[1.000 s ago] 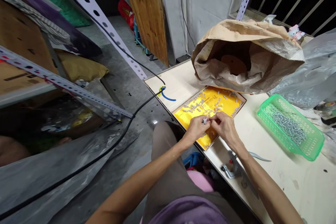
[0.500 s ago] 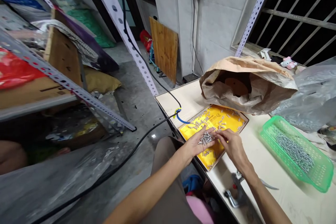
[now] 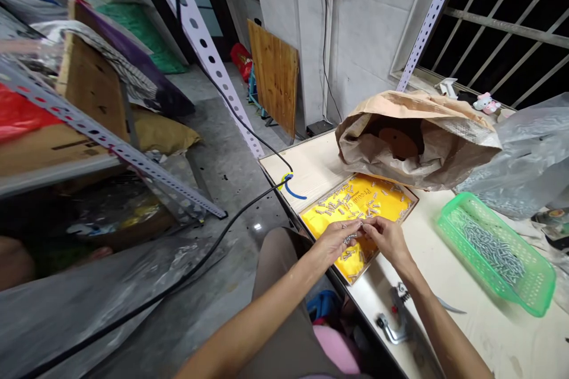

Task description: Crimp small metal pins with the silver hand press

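My left hand [image 3: 334, 241] is curled around a small heap of screws [image 3: 349, 238], which shows below its fingers. My right hand [image 3: 387, 239] has thumb and finger pinched together against the left fingertips; a tiny shiny bit shows there, too small to name. Both hands are over a shallow tray [image 3: 355, 278] lined with a yellow sheet [image 3: 316, 222]. Small metal pieces [image 3: 338, 204] lie scattered on that sheet.
Right of the tray stands a green basket [image 3: 448, 219] holding many screws [image 3: 491, 249]. A crumpled paper sack [image 3: 462, 157] and a clear plastic bag [image 3: 533, 154] sit behind. A metal clamp-like tool [image 3: 398, 320] lies near the edge. A black cable [image 3: 231, 225] crosses at left.
My left hand has turned from an open palm with screws on it to curled fingers. My right fingertips now meet the left fingertips. The camera view has shifted slightly.
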`<state>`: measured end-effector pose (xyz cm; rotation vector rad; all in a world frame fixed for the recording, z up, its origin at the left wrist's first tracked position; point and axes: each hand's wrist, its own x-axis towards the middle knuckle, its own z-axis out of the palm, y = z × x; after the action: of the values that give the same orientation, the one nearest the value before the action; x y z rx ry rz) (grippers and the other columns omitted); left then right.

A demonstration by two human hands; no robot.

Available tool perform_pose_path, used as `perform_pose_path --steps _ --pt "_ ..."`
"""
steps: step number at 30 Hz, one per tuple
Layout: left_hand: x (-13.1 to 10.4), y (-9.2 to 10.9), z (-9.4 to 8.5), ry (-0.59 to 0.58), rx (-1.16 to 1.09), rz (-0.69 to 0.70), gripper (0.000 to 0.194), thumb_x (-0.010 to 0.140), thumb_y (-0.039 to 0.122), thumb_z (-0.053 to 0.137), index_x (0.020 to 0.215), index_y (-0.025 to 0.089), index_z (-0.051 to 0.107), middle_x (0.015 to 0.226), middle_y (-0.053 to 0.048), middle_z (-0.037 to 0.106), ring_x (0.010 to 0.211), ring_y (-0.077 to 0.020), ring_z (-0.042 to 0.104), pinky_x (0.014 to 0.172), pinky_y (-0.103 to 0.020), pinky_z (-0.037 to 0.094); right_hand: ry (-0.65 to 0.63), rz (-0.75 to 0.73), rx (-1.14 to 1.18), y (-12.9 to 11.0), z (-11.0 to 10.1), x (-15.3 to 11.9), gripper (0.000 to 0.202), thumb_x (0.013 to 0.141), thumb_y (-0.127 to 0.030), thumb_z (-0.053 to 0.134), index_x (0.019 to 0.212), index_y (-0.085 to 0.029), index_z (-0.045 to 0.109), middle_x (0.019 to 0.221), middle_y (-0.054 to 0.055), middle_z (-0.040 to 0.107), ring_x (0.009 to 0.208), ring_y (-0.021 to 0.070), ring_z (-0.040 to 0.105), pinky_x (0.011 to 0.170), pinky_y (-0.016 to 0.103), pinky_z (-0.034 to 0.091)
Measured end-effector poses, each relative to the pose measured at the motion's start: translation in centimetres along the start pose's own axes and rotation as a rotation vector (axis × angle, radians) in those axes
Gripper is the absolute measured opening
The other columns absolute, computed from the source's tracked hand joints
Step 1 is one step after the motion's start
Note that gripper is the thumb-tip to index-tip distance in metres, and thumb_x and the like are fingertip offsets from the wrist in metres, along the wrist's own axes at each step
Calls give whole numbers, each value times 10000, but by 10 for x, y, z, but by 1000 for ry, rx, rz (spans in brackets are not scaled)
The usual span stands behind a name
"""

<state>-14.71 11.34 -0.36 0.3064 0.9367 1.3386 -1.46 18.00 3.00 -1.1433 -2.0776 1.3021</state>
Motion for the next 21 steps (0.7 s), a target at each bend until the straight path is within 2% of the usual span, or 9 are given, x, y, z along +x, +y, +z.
perform_pose_path --steps 2,5,8,11,14,17,21 --pt "-3 -2 3 45 136 54 425 585 374 804 885 91 704 741 -76 657 622 -117 561 457 -179 317 -9 104 102 4 1 2 204 736 -379 600 722 -181 647 615 13 638 551 154 566 525 266 444" --pt "-6 -4 6 157 340 127 408 638 429 733 882 105 690 564 1 573 478 -79 461 429 -181 276 1 147 165 9 5 3 288 673 -462 643 658 -176 619 570 6 600 518 139 525 477 250 403" --pt "-9 -3 7 227 556 256 303 696 414 659 807 131 659 507 36 521 482 -92 474 475 -192 331 9 163 211 9 10 1 348 643 -520 660 636 -178 590 543 -5 565 497 125 488 448 238 373" --pt "-11 -1 7 208 691 386 238 746 393 590 750 155 602 506 50 504 500 -102 497 535 -207 381 -7 185 286 3 13 -2 420 629 -594 648 644 -183 562 525 -20 531 468 109 456 438 235 369" --pt "-12 1 8 141 715 410 252 798 416 520 737 172 541 501 63 483 471 -88 467 514 -198 372 -34 202 366 -3 13 -3 492 592 -663 639 648 -185 539 535 -25 514 459 99 444 437 233 378" --pt "-11 -1 9 93 675 379 295 820 453 488 726 175 510 510 59 485 432 -71 422 443 -178 322 -49 200 420 -7 15 -3 529 562 -696 643 629 -186 521 556 -18 519 461 96 445 437 234 383" --pt "-8 -6 11 107 480 281 341 787 493 557 720 162 512 546 33 524 410 -59 413 361 -153 236 -8 171 427 -9 18 -2 500 614 -678 629 648 -193 515 566 -7 547 470 110 468 451 243 382"
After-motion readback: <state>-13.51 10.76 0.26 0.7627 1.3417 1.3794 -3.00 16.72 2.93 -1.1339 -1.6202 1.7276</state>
